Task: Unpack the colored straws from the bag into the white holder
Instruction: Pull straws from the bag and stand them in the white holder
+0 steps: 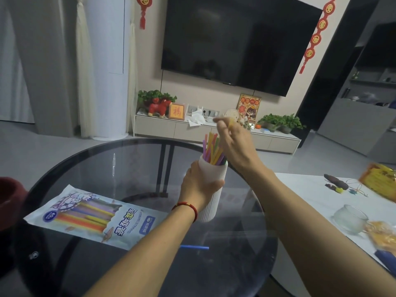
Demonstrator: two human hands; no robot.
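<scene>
A white ribbed holder (212,202) stands tilted on the round glass table (107,159), gripped around its middle by my left hand (198,187). Several colored straws (212,150) stick out of its top. My right hand (233,144) is just above and right of them, fingers pinched on a blurred yellow straw (231,123). The straw bag (92,217) lies flat at the left with several straws inside. A loose blue straw (195,247) lies on the glass between my forearms.
A white table at the right carries a glass cup (350,218), orange packets (383,234) and small items. A dark red object (10,198) sits at the left edge. A TV and a low cabinet stand behind.
</scene>
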